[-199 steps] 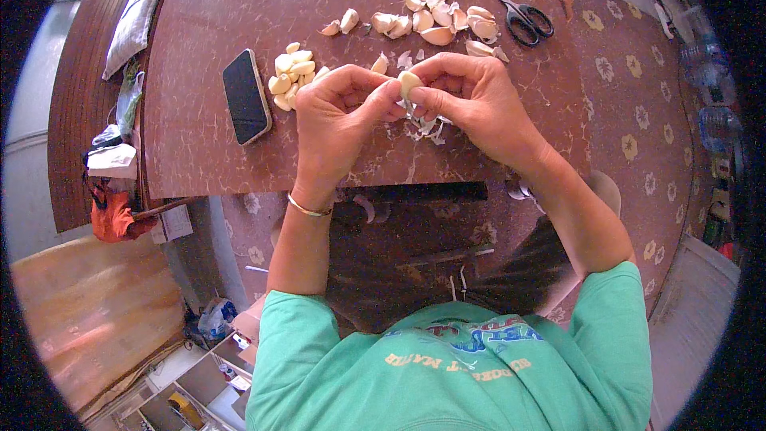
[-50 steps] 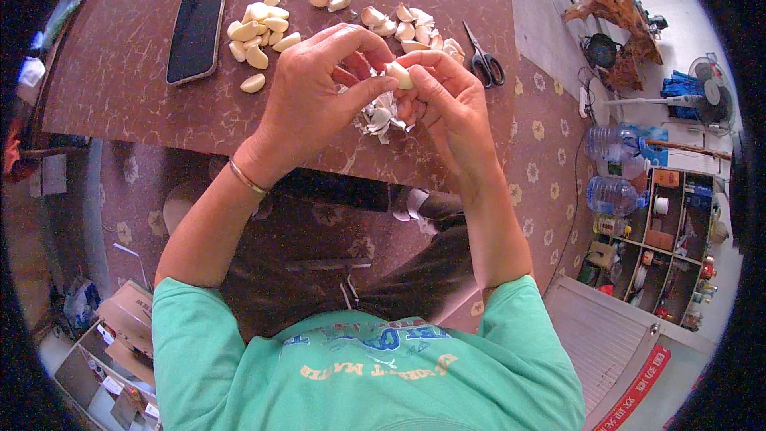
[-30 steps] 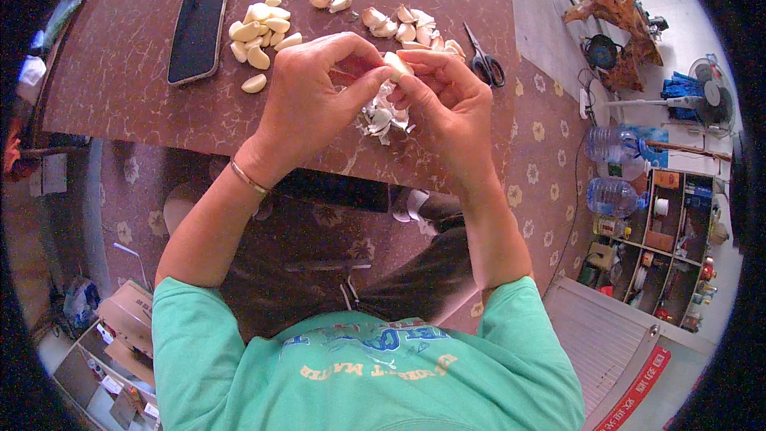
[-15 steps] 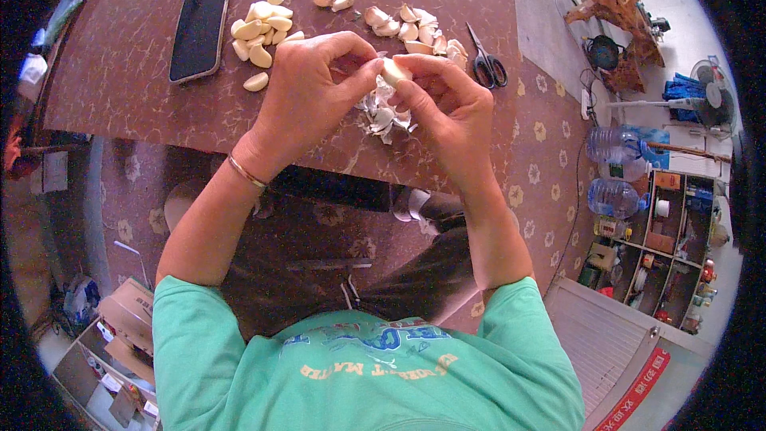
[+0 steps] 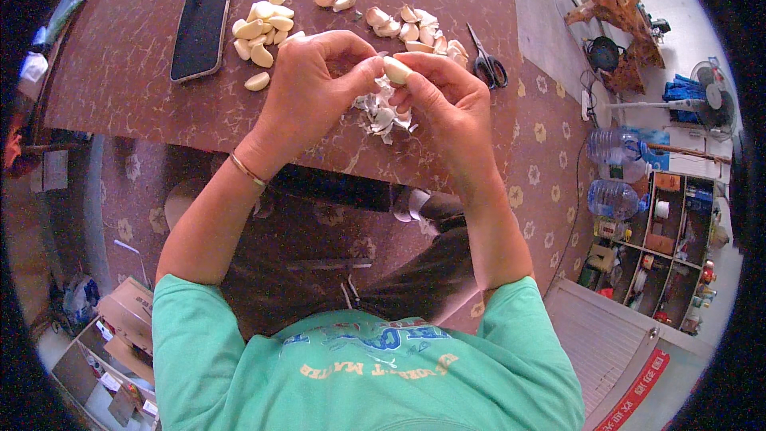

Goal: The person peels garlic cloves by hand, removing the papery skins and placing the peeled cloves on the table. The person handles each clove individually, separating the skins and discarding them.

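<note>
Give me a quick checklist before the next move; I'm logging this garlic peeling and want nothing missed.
1. Pale garlic clove pinched between left hand and right hand: ok.
2. Clove fully skinned: cannot tell, fingers cover part.
3. Papery white skins heaped under the hands: ok.
4. Pile of peeled cream cloves apart from unpeeled cloves: ok.
5. Black-handled scissors lying away from both hands: ok.
</note>
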A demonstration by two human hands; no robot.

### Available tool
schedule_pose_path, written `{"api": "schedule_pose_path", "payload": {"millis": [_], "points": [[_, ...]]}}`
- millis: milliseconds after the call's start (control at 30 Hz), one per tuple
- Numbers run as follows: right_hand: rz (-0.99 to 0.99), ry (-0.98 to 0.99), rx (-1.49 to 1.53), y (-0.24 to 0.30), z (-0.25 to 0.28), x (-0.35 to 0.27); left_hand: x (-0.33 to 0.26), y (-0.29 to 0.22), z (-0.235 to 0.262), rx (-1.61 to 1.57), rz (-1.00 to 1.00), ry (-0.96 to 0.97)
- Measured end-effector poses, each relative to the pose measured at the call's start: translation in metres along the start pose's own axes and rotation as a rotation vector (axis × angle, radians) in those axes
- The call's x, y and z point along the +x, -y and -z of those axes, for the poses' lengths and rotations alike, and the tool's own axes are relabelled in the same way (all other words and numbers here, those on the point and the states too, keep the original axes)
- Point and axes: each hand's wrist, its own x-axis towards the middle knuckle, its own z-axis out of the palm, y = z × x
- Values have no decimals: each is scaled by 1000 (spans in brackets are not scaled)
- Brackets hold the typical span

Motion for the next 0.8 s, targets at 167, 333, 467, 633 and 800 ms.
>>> {"api": "schedule_pose_path", "payload": {"millis": [167,333,467,633,800], "points": [[11,19,7,0,-1,2,0,-2,3,6,-14,32],[54,-14,-41,2,-5,0,1,3,3,-32,9,34],[41,-8,1,-3,-3,1,1,6,1,-136,39,28],[63,-6,-41,-4,-3,1,0,1,2,-155,79,60],[67,-33,-72,-5,-5,0,0,3,2,-137,83,49]]}}
